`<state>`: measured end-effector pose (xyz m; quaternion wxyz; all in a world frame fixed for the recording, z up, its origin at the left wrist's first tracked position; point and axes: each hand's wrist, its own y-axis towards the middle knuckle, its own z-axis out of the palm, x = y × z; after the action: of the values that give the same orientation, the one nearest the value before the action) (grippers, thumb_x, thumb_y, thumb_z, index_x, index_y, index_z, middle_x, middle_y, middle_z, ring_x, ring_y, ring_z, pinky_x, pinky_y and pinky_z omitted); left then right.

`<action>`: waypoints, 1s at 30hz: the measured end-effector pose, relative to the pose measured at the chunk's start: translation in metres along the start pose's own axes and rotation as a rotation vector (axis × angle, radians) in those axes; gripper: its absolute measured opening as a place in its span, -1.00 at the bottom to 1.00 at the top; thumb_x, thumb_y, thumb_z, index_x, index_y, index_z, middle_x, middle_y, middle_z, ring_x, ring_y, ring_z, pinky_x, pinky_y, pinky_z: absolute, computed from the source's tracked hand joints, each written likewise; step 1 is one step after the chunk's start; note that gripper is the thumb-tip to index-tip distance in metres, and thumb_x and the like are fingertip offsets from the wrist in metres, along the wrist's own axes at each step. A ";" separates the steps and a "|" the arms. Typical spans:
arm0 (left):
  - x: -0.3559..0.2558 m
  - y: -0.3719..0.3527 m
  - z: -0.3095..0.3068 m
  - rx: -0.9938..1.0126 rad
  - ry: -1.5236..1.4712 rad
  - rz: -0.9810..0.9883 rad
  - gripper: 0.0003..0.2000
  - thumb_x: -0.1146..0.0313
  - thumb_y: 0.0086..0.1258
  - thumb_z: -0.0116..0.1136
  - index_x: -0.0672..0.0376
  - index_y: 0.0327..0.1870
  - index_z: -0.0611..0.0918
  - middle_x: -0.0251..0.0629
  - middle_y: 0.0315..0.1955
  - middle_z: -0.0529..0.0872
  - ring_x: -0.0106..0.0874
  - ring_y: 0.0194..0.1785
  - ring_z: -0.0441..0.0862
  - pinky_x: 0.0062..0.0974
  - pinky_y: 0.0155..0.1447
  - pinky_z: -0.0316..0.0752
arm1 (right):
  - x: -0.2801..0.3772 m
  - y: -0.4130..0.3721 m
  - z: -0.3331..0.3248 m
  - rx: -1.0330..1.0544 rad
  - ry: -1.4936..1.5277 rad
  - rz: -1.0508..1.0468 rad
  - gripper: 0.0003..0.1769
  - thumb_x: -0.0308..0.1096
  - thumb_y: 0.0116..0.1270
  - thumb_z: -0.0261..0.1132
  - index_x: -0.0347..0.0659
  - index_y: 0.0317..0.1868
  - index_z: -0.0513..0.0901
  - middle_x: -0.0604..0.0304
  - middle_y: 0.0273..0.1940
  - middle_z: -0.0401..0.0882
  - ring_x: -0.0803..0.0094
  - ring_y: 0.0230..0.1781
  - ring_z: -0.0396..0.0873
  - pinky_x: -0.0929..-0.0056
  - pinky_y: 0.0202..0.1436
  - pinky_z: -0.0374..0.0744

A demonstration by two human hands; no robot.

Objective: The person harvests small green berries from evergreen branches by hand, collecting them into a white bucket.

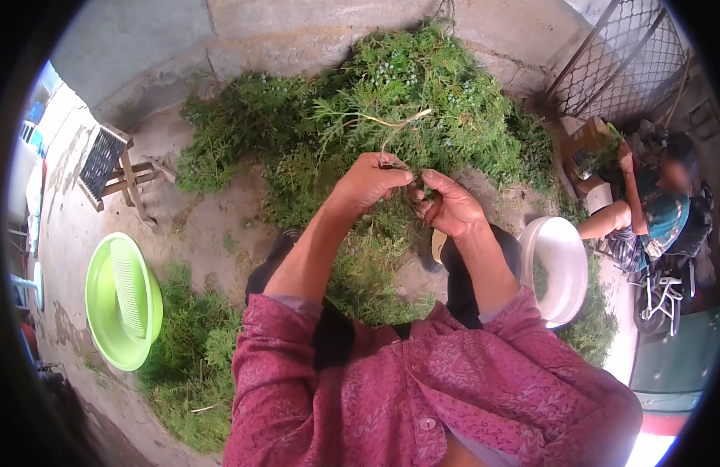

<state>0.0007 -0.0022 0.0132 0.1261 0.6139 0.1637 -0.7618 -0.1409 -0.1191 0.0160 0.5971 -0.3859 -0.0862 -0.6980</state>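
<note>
In front of my chest, my left hand (372,184) is closed around a leafy evergreen sprig (391,123). Its pale bare stem rises above the fingers, and green scaly leaves spread to the left. Close beside it, my right hand (453,206) is pinched, thumb against fingers; what it holds, if anything, is too small to make out. Beyond both hands lies a large heap of cut evergreen branches (461,101) dotted with small pale blue-green berries. Loose green clippings (368,268) cover the ground between my legs.
A lime-green basin (95,311) with a ridged board stands at left, near more clippings (193,362). A white bucket (578,272) is by my right knee. A wooden stool (122,167) stands back left. At right, another person (667,210) sits holding greenery beside a cardboard box (586,140).
</note>
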 end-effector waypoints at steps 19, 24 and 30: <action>-0.008 -0.003 0.000 0.226 -0.090 -0.050 -0.66 0.14 0.27 0.11 0.23 -0.11 0.59 -0.47 -0.56 0.53 -0.68 -0.61 0.30 -0.70 -0.51 0.25 | 0.006 -0.009 0.000 0.267 0.344 0.176 -0.65 -0.33 0.15 0.19 -0.35 -0.09 0.46 0.10 -0.30 0.43 0.60 -0.50 0.30 0.78 -0.62 0.26; -0.013 -0.007 0.001 0.293 -0.054 -0.028 -0.71 0.21 0.24 0.15 0.24 -0.15 0.62 -0.46 -0.53 0.58 -0.68 -0.61 0.33 -0.70 -0.53 0.26 | 0.005 -0.012 -0.001 0.175 0.329 0.169 -0.70 -0.35 0.14 0.18 -0.32 -0.13 0.47 0.11 -0.32 0.42 0.60 -0.52 0.30 0.79 -0.65 0.24; -0.006 -0.005 0.004 0.270 0.023 -0.091 -0.72 0.17 0.17 0.22 0.26 -0.33 0.62 -0.45 -0.60 0.57 -0.64 -0.63 0.36 -0.67 -0.55 0.24 | 0.009 -0.020 0.002 0.067 0.127 0.118 -0.74 -0.39 0.12 0.17 -0.27 -0.15 0.48 0.09 -0.35 0.42 0.60 -0.58 0.30 0.78 -0.70 0.20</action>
<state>-0.0030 0.0005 0.0197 0.0061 0.6260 0.0889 -0.7747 -0.1585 -0.1193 0.0295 0.6540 -0.3250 -0.0485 -0.6814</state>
